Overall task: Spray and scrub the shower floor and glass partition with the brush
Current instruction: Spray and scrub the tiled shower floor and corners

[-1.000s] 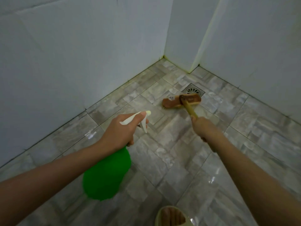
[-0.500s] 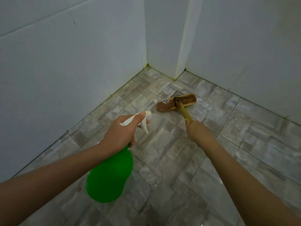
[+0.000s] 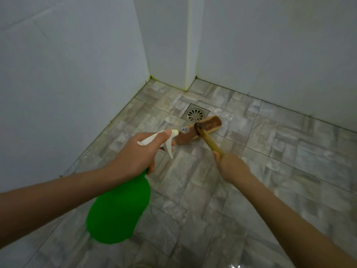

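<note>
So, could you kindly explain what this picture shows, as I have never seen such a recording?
There is no machine: a person wears a camera on the head, looking down at their own bare arms. The left hand grips a green spray bottle at its white trigger. The right hand holds the handle of a brush, whose head rests on the grey tiled floor beside a round drain. White walls meet in the corner.

We saw a bright green spray bottle (image 3: 119, 209) with a white trigger (image 3: 168, 147). The brush (image 3: 210, 124) had a brown head and a yellowish handle (image 3: 211, 144). The floor (image 3: 270, 151) showed grey and beige marbled tiles in a block pattern, the walls (image 3: 67, 74) were plain pale grey, with yellowed sealant (image 3: 187, 74) down the corner.
</note>
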Demonstrator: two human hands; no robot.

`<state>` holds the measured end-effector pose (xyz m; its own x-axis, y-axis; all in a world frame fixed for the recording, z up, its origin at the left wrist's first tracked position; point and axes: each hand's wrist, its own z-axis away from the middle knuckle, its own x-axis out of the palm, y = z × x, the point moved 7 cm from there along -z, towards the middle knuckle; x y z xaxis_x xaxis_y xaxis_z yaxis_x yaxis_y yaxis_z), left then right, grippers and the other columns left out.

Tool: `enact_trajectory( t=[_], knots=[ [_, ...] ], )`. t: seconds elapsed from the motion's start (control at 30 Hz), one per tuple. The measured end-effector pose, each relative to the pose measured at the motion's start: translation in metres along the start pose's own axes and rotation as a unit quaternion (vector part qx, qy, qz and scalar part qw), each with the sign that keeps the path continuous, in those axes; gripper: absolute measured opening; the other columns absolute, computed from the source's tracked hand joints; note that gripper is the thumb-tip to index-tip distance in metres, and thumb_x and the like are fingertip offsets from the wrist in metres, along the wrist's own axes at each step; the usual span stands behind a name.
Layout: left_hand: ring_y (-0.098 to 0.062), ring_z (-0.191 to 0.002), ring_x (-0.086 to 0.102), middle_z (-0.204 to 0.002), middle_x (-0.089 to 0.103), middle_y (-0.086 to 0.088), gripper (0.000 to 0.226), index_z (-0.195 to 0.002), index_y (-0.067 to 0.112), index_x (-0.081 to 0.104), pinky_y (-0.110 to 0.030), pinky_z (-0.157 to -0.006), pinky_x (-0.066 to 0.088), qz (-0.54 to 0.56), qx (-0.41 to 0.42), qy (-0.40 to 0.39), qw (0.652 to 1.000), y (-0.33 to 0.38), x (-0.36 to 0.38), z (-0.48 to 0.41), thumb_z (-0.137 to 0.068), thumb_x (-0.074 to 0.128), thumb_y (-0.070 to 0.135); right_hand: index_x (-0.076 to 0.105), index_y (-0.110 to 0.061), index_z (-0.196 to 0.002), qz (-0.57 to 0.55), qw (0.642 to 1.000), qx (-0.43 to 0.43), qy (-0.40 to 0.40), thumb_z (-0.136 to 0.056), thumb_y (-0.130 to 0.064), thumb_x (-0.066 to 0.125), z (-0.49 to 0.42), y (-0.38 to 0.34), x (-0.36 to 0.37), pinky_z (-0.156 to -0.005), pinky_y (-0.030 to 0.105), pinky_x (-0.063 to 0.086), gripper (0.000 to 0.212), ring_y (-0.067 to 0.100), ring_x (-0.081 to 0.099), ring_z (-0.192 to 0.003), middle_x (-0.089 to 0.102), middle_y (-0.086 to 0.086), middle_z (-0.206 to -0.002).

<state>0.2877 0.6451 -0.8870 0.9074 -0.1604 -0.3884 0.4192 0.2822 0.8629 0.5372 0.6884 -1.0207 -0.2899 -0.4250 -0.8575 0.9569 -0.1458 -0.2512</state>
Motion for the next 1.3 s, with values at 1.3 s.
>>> enact_trajectory(
  t=[1.3],
  knots=[
    [-0.019, -0.044, 0.06, -0.088, 0.078, -0.011, 0.064, -0.082, 0.029, 0.08, -0.042, -0.064, 0.058, -0.077, 0.082, -0.307, 0.945, 0.033, 0.234, -0.005, -0.079, 0.047, 0.084, 0.054, -0.007, -0.074, -0.135, 0.923, 0.346, 0.104, -0.094, -0.062, 0.011, 0.211, 0.284, 0.012, -0.056, 0.032, 0.049, 0.073, 0.03, 0.061, -0.066, 0.05, 0.004, -0.062]
  ],
)
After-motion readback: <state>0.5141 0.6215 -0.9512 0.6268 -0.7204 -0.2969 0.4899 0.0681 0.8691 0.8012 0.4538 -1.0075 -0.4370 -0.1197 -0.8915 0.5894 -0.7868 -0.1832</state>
